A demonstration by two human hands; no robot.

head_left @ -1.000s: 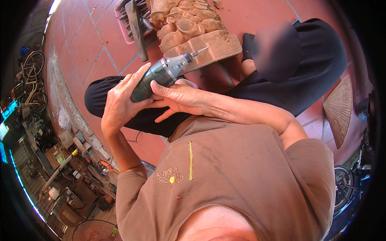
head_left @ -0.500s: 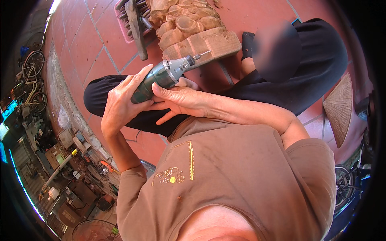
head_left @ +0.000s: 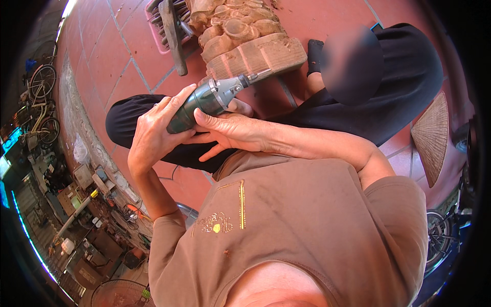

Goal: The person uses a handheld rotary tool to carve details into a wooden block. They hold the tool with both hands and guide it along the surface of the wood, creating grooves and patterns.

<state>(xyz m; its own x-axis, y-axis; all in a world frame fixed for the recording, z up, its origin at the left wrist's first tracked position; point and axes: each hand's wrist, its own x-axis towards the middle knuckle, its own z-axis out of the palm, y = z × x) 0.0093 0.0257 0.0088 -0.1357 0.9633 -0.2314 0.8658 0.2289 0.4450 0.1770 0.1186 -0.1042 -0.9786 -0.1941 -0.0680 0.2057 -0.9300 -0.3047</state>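
A dark green rotary grinder with a silver head (head_left: 207, 101) is held between both hands above my lap. My left hand (head_left: 156, 133) wraps the rear of its body. My right hand (head_left: 230, 130) grips it from the right, fingers across the barrel. The tool's thin bit points up and right toward the base of a carved wooden sculpture (head_left: 245, 38) standing on the red tile floor. Whether the bit touches the wood is hard to tell.
A pink plastic crate with tools (head_left: 169, 25) lies left of the sculpture. A woven conical hat (head_left: 432, 135) lies at the right. Bicycles (head_left: 41, 102) stand at the left, and a cluttered workbench (head_left: 87, 215) with a fan is at lower left. My legs in black trousers (head_left: 388, 92) are crossed on the floor.
Both hands with the grinder have shifted slightly left and down in the view; the bit now points at the lower edge of the sculpture's base.
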